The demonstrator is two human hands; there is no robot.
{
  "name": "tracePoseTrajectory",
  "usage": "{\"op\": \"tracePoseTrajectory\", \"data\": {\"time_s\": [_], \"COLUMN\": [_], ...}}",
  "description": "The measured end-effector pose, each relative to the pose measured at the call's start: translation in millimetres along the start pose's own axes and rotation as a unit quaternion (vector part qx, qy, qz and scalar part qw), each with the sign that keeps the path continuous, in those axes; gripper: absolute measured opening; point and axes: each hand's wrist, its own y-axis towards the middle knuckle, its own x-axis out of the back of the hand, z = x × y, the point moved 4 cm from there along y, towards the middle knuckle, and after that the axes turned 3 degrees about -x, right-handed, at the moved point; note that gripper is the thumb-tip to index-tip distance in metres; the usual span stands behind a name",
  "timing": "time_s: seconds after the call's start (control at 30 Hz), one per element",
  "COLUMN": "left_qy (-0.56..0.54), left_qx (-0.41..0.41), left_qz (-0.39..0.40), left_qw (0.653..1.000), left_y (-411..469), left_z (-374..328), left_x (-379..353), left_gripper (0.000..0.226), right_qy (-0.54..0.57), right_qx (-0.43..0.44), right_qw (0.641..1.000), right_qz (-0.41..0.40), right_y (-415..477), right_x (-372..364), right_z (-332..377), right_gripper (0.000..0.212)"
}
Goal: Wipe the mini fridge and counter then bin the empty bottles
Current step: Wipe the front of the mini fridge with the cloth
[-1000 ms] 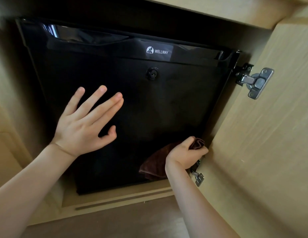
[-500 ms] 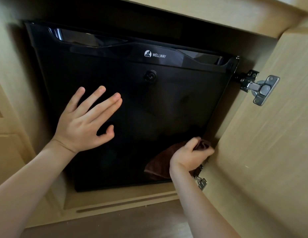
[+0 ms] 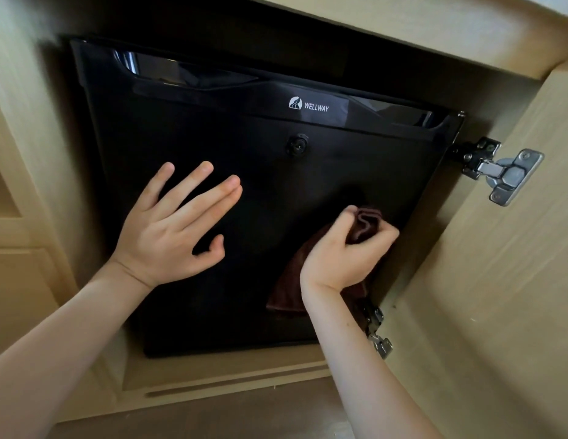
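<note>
The step in hand looks like the wiping of the mini fridge (image 3: 260, 191), a black unit set inside a wooden cabinet, its door shut and facing the camera. Taking the fridge's round lock (image 3: 297, 145) as the landmark: the left hand (image 3: 168, 229) lies flat on the door below and to the left of it, fingers spread, gripping nothing and seemingly bracing the door. The right hand (image 3: 346, 251) is below and to the right of it, closed around a bunched brown cloth (image 3: 366, 223) pressed to the door near its hinge edge. The door above the lock probably awaits strokes next; counter and bottles are out of sight
</note>
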Motion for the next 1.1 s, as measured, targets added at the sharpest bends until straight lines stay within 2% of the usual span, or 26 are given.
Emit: {"op": "tracePoseTrajectory", "data": {"time_s": [0.1,0.17,0.27,0.33,0.43,0.6,0.67,0.73,0.8,0.9,1.1], "left_qy": [-0.005,-0.012,-0.024,-0.037,-0.068,-0.089,-0.077,-0.046,-0.027,-0.018,-0.02], "left_qx": [0.002,0.005,0.015,0.017,0.021,0.017,0.026,0.052,0.067,0.063,0.056], "left_qz": [-0.001,0.004,0.017,0.03,0.056,0.104,0.114,0.12,0.133,0.153,0.178], "left_qw": [1.0,1.0,0.999,0.999,0.996,0.99,0.99,0.99,0.988,0.986,0.982], "left_y": [0.3,0.0,0.4,1.9,0.3,-5.6,-5.7,-7.7,-10.7,-11.2,-10.6], "left_z": [0.0,0.6,1.3,1.2,3.4,8.7,12.6,18.1,21.9,21.9,23.0], "left_x": [0.8,1.6,3.0,5.1,9.8,20.9,25.8,30.8,33.9,36.4,42.1], "left_gripper": [0.063,0.063,0.062,0.061,0.06,0.06,0.063,0.069,0.076,0.081,0.088], "right_qy": [-0.075,-0.119,-0.215,-0.239,-0.216,-0.161,-0.143,-0.126,-0.12,-0.124,-0.144], "right_qx": [0.161,0.23,0.316,0.362,0.38,0.39,0.372,0.387,0.457,0.538,0.583], "right_qw": [0.982,0.958,0.898,0.864,0.853,0.877,0.892,0.891,0.857,0.792,0.733], "right_qz": [0.062,0.123,0.218,0.256,0.285,0.229,0.215,0.203,0.208,0.261,0.32], "right_y": [-3.4,-9.7,-19.7,-19.5,-14.4,-8.2,-10.6,-18.3,-28.4,-37.1,-37.5], "right_x": [0.1,3.3,12.4,16.0,14.0,-8.7,-19.8,-23.7,-21.4,-12.1,4.6], "right_z": [-1.4,-14.0,-37.4,-45.4,-38.0,15.8,35.5,39.1,28.0,-1.9,-29.1], "right_gripper": [0.027,0.033,0.044,0.048,0.045,0.034,0.032,0.031,0.032,0.038,0.034]}}
